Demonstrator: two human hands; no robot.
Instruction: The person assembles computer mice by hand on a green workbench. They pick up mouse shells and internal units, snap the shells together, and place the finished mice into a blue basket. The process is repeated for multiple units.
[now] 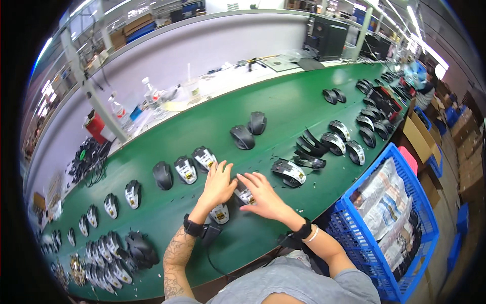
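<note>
My left hand [218, 185] is over the green bench, its fingers stretched out and no object visible in its grasp. Its thumb comes close to a half-assembled computer mouse [244, 193] with a white inner shell and yellow label. My right hand [264, 197] is around that mouse, index finger at one end and thumb at the other, covering part of it. Just beyond my left fingertips sits another white-shelled mouse [204, 158]. A further one [220, 214] lies beneath my left wrist, partly covered. Both wrists wear black bands.
Rows of mice [109, 258] line the green bench [202, 258] on the left. Loose black covers [310, 147] and more mice lie to the right. A blue crate [349, 228] with wrapped bundles stands at my right. Bottles [152, 93] stand on the white back ledge.
</note>
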